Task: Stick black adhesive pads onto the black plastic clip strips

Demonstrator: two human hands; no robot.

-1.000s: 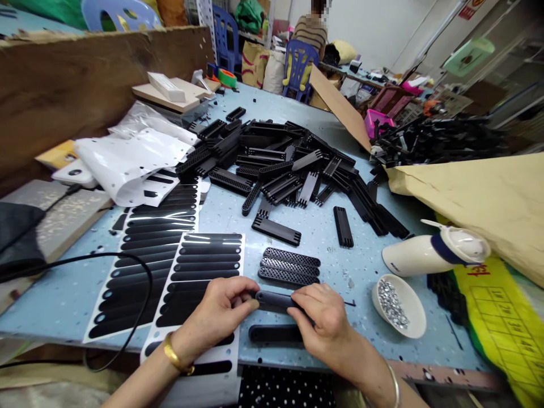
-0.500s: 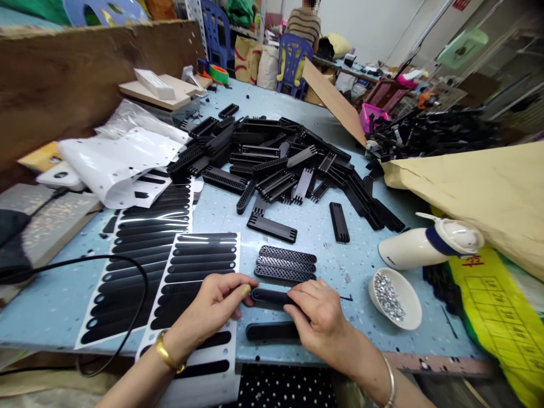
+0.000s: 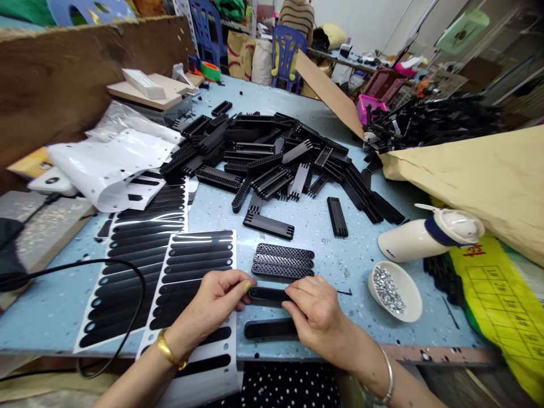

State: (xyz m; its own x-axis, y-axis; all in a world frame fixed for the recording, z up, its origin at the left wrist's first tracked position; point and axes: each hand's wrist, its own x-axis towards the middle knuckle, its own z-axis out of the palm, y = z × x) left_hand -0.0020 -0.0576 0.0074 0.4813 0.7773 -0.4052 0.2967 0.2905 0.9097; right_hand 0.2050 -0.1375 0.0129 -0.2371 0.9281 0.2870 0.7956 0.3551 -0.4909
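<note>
My left hand [image 3: 221,296] pinches the left end of a flat black bar with rounded ends [image 3: 268,294], thumb and fingers closed at its tip. My right hand [image 3: 317,307] is closed over the same bar's right part, hiding that end. A thin dark rod with a bent tip [image 3: 345,292] sticks out to the right behind my right hand; it resembles a hex key, and its other end is hidden. Just below lies a second black bar [image 3: 270,329], partly under my right hand. Above the hands, several black bars with a honeycomb pattern [image 3: 283,260] lie side by side.
Sheets of black stickers [image 3: 199,258] lie left, crossed by a black cable [image 3: 142,277]. A heap of black bars [image 3: 263,153] fills the table's middle. To the right stand a white bowl [image 3: 414,297] of small metal parts and a tilted cream bottle [image 3: 403,241].
The whole view has shifted slightly. Both hands keep nearly the same hold on the black bar, which has hardly moved.
</note>
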